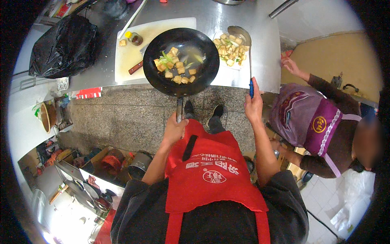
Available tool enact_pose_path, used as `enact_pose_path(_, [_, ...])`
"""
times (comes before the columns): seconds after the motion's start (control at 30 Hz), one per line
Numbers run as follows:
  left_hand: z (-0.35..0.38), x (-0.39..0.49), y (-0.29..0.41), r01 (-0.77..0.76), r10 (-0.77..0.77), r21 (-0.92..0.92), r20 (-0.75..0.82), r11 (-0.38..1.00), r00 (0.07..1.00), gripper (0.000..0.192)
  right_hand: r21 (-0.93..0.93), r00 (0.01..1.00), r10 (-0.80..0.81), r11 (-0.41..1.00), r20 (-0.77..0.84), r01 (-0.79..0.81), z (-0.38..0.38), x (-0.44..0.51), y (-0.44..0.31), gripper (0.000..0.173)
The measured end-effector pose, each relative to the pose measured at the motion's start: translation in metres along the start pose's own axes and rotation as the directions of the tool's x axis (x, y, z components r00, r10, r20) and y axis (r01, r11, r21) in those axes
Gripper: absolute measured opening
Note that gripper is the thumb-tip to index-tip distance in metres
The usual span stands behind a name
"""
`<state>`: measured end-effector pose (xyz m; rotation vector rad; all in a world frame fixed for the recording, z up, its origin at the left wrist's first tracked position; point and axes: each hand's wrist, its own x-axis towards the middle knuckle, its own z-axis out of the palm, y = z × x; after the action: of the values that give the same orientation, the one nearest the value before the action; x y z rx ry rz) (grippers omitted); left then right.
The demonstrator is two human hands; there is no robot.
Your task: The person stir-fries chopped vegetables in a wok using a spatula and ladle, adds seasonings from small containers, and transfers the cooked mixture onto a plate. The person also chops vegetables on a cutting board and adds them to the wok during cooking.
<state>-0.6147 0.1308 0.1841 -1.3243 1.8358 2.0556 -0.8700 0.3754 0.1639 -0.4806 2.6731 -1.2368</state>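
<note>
My left hand (pixel 175 128) grips the handle of a black wok (pixel 155 76), whose bowl is over the near edge of the steel table. Fried tofu cubes (pixel 179 65) and pieces of green onion lie in the wok with a little liquid. In my right hand (pixel 254 102) is the blue handle of a metal ladle (pixel 250 58). The ladle's bowl rests at the far right rim of a white plate (pixel 233 67), which holds more tofu cubes and green onion. A knife with a wooden handle (pixel 136 67) lies partly under the wok's outline.
A cutting board (pixel 122 74) bears a yellow-capped bottle (pixel 134 38) and one tofu piece (pixel 122 42). A black plastic bag (pixel 65 45) sits at the left of the steel table (pixel 265 70). Another person in a purple apron (pixel 304 116) stands close on the right. Behind stand a metal pot (pixel 140 164) and boxes.
</note>
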Motion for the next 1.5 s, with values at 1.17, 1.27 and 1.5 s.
enact_pose_path(1.17, [-0.011,-0.009,-0.004,-0.006,0.006,0.021,-0.011,1.0,1.0,0.018,0.035,0.997,-0.015,0.999,0.08,0.013,-0.022,-0.041,0.0,0.08])
enact_pose_path(1.27, [-0.011,-0.009,-0.005,-0.026,0.027,0.044,-0.011,0.999,1.0,0.018,-0.002,0.988,0.01,1.0,0.157,-0.01,-0.023,-0.046,0.001,0.078])
enact_pose_path(1.5, [-0.011,-0.01,-0.002,-0.011,0.011,-0.044,0.003,0.999,1.0,0.017,-0.159,0.987,-0.086,0.982,0.133,0.107,-0.029,-0.047,-0.01,0.073])
